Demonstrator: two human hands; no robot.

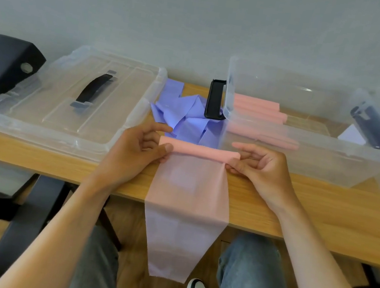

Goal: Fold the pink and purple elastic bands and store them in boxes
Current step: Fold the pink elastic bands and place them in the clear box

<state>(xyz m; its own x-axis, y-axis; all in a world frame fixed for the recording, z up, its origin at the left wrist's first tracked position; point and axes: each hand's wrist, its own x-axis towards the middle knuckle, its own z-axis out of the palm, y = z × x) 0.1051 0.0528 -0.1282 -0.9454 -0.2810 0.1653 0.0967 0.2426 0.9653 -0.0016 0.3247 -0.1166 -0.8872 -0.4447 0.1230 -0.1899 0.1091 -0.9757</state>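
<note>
from the head cam, the left hand [138,147] and right hand [258,167] each pinch an end of the rolled top of the thin, floppy pink elastic band [190,193] draping off the wooden table [309,211], looks light and stretchy, so i'd grip the roll's ends.

Both forearms bare, reaching forward over the near edge of the table [321,213]. Left hand [133,150] pinches the left end of the pink band's [191,193] rolled portion, thumb on top. Right hand [261,169] pinches the right end, index finger extended above it.
</note>
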